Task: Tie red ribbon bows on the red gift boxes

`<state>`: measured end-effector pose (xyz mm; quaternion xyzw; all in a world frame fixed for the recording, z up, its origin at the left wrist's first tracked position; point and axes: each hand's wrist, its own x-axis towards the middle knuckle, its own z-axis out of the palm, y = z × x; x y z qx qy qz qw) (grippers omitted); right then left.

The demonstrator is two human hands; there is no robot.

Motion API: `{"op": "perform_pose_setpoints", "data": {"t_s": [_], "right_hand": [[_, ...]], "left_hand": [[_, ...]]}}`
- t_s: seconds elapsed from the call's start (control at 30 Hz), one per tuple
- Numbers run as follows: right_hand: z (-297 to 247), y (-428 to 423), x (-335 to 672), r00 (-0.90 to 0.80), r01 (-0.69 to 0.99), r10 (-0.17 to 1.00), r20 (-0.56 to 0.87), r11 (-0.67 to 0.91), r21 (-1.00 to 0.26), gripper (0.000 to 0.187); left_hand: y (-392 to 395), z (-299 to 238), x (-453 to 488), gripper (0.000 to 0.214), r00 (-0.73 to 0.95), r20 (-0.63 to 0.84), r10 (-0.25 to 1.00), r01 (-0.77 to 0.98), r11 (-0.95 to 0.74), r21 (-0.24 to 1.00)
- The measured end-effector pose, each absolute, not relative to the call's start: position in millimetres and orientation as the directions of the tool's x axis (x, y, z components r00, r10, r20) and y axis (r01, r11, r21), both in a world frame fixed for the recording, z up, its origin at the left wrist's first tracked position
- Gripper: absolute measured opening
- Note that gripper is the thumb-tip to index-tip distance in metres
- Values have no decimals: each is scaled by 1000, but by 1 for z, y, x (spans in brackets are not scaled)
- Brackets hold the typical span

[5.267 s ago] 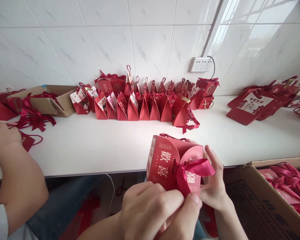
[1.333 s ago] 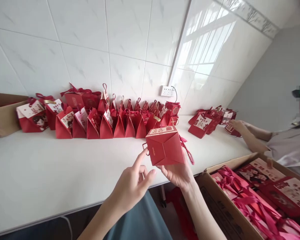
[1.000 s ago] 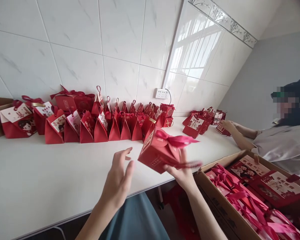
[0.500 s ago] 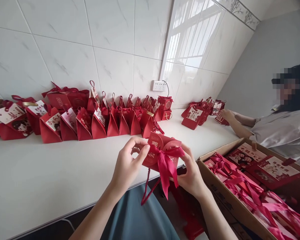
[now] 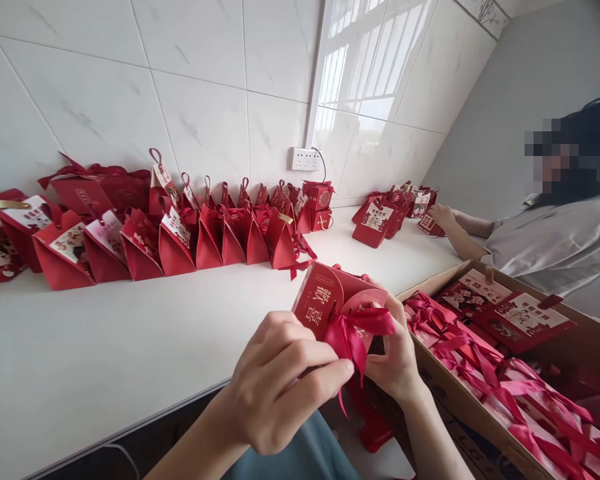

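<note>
A red gift box (image 5: 316, 297) with pale lettering is held up in front of me, tilted, over the table's front edge. My right hand (image 5: 396, 357) grips its right side, the thumb below and the fingers partly hidden behind the box. Across the front of the box a crimson ribbon bow (image 5: 347, 333) is tied, one loop sticking out to the right and its tails hanging. My left hand (image 5: 285, 377) is curled in front of the box, its fingers closed at the bow's lower left. Part of the ribbon is hidden by those fingers.
Red gift boxes (image 5: 180, 240) stand in rows along the tiled wall on a white table (image 5: 105, 340). At right is an open cardboard carton (image 5: 443, 400) packed with ribboned boxes. Beyond it, a person (image 5: 545, 233) handles red boxes. A socket strip (image 5: 306, 159) is on the wall.
My left hand has left the box's upper left edge and come down over the front to the bow. The box has tilted and its cord is swung out of sight below.
</note>
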<state>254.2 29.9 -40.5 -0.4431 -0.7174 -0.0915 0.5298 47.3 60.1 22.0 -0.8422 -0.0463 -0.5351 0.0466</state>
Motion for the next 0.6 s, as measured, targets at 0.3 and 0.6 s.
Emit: {"op": "perform_pose_setpoints", "data": {"t_s": [0.3,0.6], "right_hand": [[-28,2,274,-58,857,686,725,407,-316,81],[-13,-68,393,338,934,659,672,-324,-152,76]], "left_hand": [[110,7,88,5,287,789,543,206,-840,503],[198,-67,107,20,610,427,667,380,-720,581]]}}
